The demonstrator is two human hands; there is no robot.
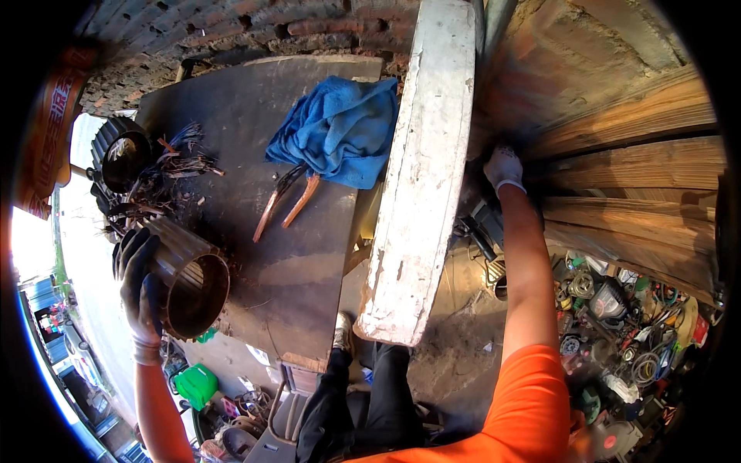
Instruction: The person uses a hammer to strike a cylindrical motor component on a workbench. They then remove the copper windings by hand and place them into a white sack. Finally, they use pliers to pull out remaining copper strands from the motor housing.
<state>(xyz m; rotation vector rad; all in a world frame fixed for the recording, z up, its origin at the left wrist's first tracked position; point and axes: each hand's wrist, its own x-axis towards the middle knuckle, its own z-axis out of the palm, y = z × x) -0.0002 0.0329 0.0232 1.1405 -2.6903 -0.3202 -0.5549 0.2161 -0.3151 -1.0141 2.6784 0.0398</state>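
My left hand [139,285], in a dark-coated glove, grips the side of a hollow metal motor stator [164,243] at the table's left edge. The stator lies tilted, its open round end toward me. Behind it stands a black finned motor housing [116,143], with loose copper wire bundles [181,158] beside it. My right hand [503,167], in a whitish glove, reaches far out past the white board into a dark gap by the wooden planks. Its fingers are lost in shadow, so what it touches is hidden. Dark tool-like parts [485,224] sit just below it.
A blue cloth [340,127] lies on the dark table [301,262] with copper strips [301,201] sticking out. The long white board [424,170] stands at the table's right. Stacked wooden planks [633,177] and a heap of scrap parts [625,332] fill the right side.
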